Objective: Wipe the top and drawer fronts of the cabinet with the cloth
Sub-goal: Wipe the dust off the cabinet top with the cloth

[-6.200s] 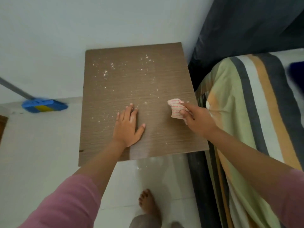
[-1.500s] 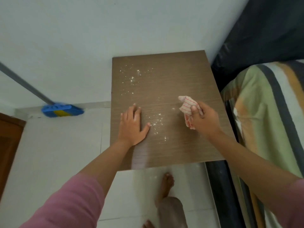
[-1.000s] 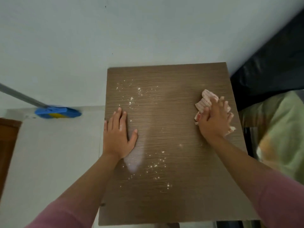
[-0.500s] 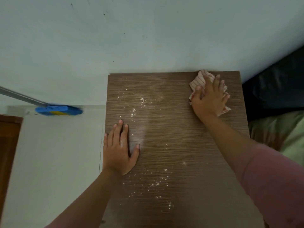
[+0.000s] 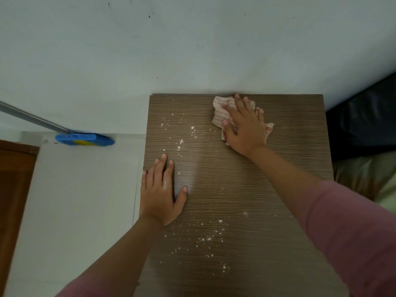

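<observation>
Flat right-hand grip (image 5: 244,129) atop cloth (image 5: 222,112) — cabinet top's (image 5: 246,189) far edge.

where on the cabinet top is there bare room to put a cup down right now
Bare wood on the cabinet top lies right of the right hand and its cloth, toward the bed side. The crumbs and the left hand crowd the left half.

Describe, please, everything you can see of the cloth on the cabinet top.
The cloth is small and crumpled, off-white with thin red stripes; it looks like woven fabric. It lies flat on the brown wood-grain cabinet top, near the back edge by the wall. The right hand presses on it with spread, straight fingers and covers its middle; edges stick out on both sides of the hand. White crumbs lie to its left, apart from it.
</observation>
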`<state>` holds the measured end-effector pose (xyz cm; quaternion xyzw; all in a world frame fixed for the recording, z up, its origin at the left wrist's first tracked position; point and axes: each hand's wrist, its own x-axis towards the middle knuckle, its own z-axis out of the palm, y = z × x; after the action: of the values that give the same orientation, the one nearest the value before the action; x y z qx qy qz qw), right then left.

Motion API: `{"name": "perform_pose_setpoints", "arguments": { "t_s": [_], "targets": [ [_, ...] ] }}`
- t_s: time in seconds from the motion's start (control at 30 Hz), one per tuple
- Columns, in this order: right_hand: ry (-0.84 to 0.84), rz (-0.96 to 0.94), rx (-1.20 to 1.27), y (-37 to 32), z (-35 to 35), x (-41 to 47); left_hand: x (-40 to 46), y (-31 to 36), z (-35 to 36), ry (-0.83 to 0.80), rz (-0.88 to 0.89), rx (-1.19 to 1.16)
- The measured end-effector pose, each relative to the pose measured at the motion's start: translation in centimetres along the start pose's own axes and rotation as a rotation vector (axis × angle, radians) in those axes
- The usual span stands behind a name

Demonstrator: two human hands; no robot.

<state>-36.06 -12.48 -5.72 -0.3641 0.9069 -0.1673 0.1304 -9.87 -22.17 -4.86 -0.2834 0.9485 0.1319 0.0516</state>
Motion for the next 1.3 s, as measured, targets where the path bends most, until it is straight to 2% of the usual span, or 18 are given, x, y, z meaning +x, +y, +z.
{"name": "perform_pose_setpoints", "arguments": {
  "t_s": [0.2, 0.53, 0.8, 1.1, 1.3],
  "targets": [
    [-0.027, -0.106, 0.018, -0.4, 0.3, -1.2, -0.1, 0.0, 0.0, 0.018, 0.001, -0.01],
    [-0.015, -0.119, 0.036, -2.5, 1.9, -5.6, -0.5, 0.0, 0.2, 0.075, 0.024, -0.009],
    [-0.019, -0.164, 0.015, -3.6, 3.3, -11.2, -0.7, -0.2, 0.4, 0.017, 0.055, 0.049],
    [0.014, -0.072, 0.098, -5.1, 4.6, -17.8, -11.8, -0.5, 1.4, 0.036, 0.066, -0.115],
    [0.017, -0.073, 0.094, -5.3, 5.1, -21.5, -15.0, -1.9, 2.6, -0.005, 0.146, -0.064]
  ]
}}
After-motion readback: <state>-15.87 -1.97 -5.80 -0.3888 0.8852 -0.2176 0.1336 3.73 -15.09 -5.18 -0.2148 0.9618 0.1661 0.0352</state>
